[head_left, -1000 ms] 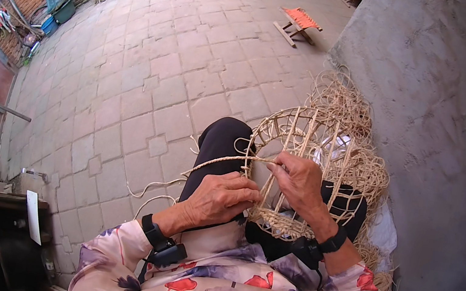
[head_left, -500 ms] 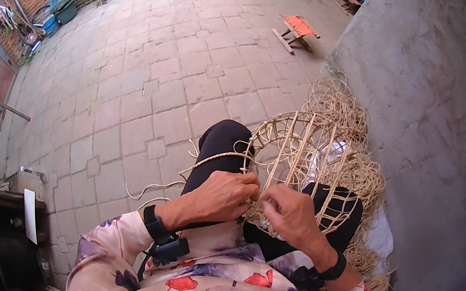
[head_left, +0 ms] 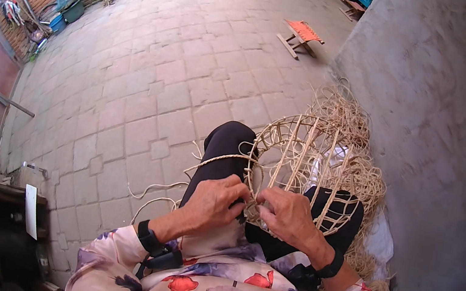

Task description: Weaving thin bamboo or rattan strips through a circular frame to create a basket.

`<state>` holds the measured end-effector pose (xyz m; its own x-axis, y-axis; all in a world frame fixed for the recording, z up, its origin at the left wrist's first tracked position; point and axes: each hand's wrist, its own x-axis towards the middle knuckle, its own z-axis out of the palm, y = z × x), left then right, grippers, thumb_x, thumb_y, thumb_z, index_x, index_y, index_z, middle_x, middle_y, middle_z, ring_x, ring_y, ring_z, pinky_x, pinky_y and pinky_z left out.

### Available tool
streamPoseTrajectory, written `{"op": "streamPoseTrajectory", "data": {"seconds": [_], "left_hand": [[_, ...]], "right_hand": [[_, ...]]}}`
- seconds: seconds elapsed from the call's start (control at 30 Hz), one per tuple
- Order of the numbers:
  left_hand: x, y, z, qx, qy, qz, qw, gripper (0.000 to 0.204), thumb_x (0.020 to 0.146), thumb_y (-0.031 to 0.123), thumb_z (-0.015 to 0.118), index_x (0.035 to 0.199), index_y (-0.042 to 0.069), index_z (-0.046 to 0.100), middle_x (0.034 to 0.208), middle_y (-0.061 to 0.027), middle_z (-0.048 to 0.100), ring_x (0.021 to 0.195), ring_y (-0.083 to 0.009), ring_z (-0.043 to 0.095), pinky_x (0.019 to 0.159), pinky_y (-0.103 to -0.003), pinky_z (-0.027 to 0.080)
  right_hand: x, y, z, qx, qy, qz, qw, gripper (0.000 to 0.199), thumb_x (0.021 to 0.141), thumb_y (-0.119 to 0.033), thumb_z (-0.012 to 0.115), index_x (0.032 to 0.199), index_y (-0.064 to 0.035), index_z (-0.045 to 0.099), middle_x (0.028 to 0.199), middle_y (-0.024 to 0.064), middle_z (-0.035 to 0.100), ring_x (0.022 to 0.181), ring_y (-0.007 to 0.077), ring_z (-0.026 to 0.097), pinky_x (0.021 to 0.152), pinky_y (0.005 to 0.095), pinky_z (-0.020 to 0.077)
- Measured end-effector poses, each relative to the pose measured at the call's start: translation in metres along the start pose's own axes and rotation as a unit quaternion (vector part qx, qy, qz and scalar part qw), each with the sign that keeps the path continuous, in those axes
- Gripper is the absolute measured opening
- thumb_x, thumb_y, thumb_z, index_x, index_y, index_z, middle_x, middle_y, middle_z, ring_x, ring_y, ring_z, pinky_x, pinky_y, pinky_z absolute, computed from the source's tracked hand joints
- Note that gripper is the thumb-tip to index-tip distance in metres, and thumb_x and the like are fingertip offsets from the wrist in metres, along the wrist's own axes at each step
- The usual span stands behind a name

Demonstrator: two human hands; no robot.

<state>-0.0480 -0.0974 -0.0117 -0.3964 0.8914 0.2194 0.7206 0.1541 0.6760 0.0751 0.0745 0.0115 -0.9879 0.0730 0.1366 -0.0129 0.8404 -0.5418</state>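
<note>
A round openwork frame [head_left: 281, 160] of tan twisted cord and thin ribs rests tilted on my lap, against my black-trousered legs. My left hand [head_left: 215, 202] is closed at its near left edge, fingers curled and thumb tucked in. Just to the right, my right hand [head_left: 290, 218] is closed too, its fingertips bent down over the near part of the frame. A small gap parts the two hands. What either one pinches is hidden behind the fingers. One thicker cord [head_left: 219, 159] runs left from the frame across my left knee, and loose ends trail beside my leg.
A big tangle of tan cord [head_left: 365, 183] is heaped on my right, over white cloth [head_left: 379, 235], along a grey wall [head_left: 435, 117]. An orange-topped folding stool [head_left: 305, 32] stands ahead on the paving. Buckets [head_left: 70, 10] stand far left by a brick wall.
My left hand has drawn slightly left and down, widening the gap between the hands. My right hand has shifted only slightly, and the frame stays on my lap.
</note>
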Motion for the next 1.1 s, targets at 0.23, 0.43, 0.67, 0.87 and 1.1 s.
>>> {"op": "streamPoseTrajectory", "data": {"seconds": [0.23, 0.43, 0.67, 0.87, 1.1], "left_hand": [[-0.005, 0.000, 0.017, 0.102, -0.004, -0.007, 0.995, 0.014, 0.077, 0.021, 0.070, 0.087, 0.012, 0.067, 0.082, -0.0069, 0.062, 0.076, -0.0279, 0.065, 0.061, -0.039, 0.050], [-0.006, 0.000, 0.031, 0.138, 0.037, 0.001, 0.990, 0.015, 0.076, 0.024, 0.072, 0.084, 0.014, 0.066, 0.079, -0.0053, 0.062, 0.076, -0.0252, 0.065, 0.060, -0.039, 0.050], [-0.006, 0.006, 0.036, 0.158, 0.063, 0.001, 0.985, 0.016, 0.075, 0.025, 0.072, 0.082, 0.012, 0.064, 0.077, -0.0059, 0.062, 0.072, -0.0255, 0.065, 0.060, -0.040, 0.050], [-0.010, 0.002, 0.036, 0.149, 0.088, 0.019, 0.985, 0.015, 0.078, 0.021, 0.070, 0.083, 0.008, 0.064, 0.072, -0.0091, 0.061, 0.067, -0.0279, 0.064, 0.058, -0.038, 0.050], [-0.011, 0.002, 0.008, -0.259, -0.024, -0.175, 0.950, 0.013, 0.088, 0.013, 0.065, 0.090, 0.000, 0.064, 0.076, -0.0155, 0.066, 0.066, -0.0277, 0.065, 0.060, -0.034, 0.049]], "right_hand": [[0.005, -0.004, -0.007, 0.010, -0.035, 0.004, 0.999, 0.012, 0.080, -0.014, 0.064, 0.090, -0.0076, 0.063, 0.072, 0.0124, 0.062, 0.068, 0.0328, 0.064, 0.061, 0.0412, 0.0500], [0.014, 0.001, -0.008, -0.092, -0.133, 0.016, 0.987, 0.016, 0.078, -0.013, 0.062, 0.092, -0.0065, 0.066, 0.078, 0.0195, 0.065, 0.072, 0.0360, 0.065, 0.063, 0.0425, 0.0519], [0.034, 0.027, -0.008, 0.206, -0.264, 0.151, 0.930, 0.025, 0.076, -0.018, 0.057, 0.090, -0.0010, 0.070, 0.078, 0.0185, 0.068, 0.071, 0.0267, 0.066, 0.067, 0.0377, 0.0513], [0.021, 0.016, -0.009, 0.213, -0.170, 0.127, 0.954, 0.022, 0.080, -0.013, 0.055, 0.092, -0.0002, 0.068, 0.073, 0.0152, 0.066, 0.067, 0.0214, 0.064, 0.063, 0.0348, 0.0498], [0.008, 0.002, -0.007, 0.218, -0.049, 0.142, 0.964, 0.018, 0.082, -0.007, 0.054, 0.095, -0.0017, 0.066, 0.066, 0.0135, 0.063, 0.058, 0.0248, 0.063, 0.057, 0.0369, 0.0479]]}}
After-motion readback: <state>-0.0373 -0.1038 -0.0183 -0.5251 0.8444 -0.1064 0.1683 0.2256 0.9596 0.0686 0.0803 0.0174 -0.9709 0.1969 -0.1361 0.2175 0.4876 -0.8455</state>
